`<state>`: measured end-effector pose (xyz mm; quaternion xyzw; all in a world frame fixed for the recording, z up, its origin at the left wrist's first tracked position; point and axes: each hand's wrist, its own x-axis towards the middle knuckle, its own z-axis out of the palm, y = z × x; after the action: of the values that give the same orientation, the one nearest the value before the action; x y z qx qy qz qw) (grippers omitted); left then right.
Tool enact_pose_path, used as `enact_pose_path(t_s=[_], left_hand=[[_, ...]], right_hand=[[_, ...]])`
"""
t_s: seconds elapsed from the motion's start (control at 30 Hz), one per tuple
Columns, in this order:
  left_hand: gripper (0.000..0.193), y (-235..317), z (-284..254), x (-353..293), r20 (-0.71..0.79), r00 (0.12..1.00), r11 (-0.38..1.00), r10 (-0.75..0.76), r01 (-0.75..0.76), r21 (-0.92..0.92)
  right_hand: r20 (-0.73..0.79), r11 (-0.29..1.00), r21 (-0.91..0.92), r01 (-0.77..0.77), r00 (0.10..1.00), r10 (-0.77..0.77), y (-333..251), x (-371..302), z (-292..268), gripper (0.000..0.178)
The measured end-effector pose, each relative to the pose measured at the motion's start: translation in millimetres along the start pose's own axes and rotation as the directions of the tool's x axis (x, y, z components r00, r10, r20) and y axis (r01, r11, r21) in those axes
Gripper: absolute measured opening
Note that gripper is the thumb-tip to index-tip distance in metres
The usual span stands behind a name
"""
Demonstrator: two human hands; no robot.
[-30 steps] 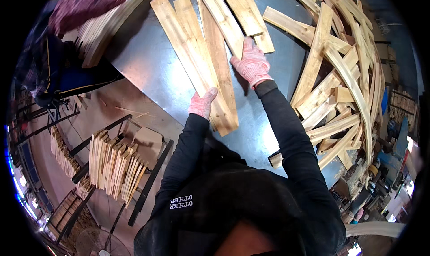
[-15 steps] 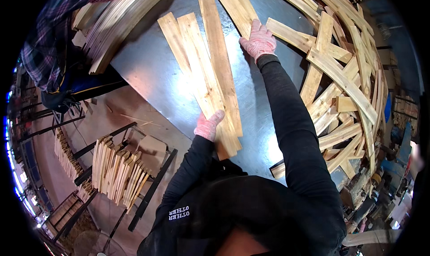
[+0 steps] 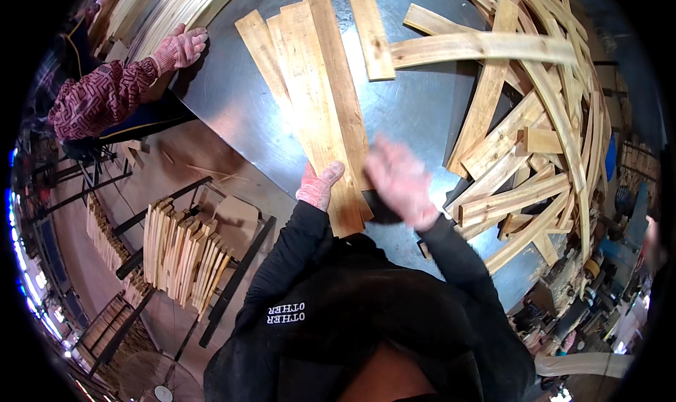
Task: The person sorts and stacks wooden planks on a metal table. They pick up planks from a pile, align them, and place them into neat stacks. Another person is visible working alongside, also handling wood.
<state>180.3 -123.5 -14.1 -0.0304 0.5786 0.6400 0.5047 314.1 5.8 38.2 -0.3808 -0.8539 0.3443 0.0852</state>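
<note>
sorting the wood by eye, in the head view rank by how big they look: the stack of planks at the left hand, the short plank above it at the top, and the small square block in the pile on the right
1. Stack of planks, largest by far.
2. Short plank.
3. Square block, smallest.
The fisheye bends and shrinks things near the rim, so the gap between the last two is less sure.

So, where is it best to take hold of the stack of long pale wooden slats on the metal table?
Probably at its near end, from the person's side: the stack of long pale wooden slats runs away across the grey metal table, and its near end overhangs the edge beside the left hand.
</note>
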Motion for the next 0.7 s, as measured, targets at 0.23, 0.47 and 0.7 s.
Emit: enact_pose_path(t_s=[0.23, 0.47, 0.7], left_hand=[[0.053, 8.4, -23.7, -42.5, 0.081, 0.996, 0.996, -0.031, 0.024, 0.082], [0.053, 4.8, -49.3, -61.2, 0.020, 0.999, 0.986, 0.045, -0.047, 0.158], [0.062, -1.3, -42.5, -50.6, -0.130, 0.982, 0.892, 0.138, -0.066, 0.448]], right_hand=[[-0.443, 0.896, -0.430, -0.107, 0.890, -0.107, 38.8, 218.1, 40.2, 0.067], [-0.350, 0.836, -0.454, -0.307, 0.925, 0.150, 58.1, 206.1, 24.3, 0.064], [-0.035, 0.959, 0.070, -0.276, 0.960, 0.279, 7.2, 72.0, -19.0, 0.070]])
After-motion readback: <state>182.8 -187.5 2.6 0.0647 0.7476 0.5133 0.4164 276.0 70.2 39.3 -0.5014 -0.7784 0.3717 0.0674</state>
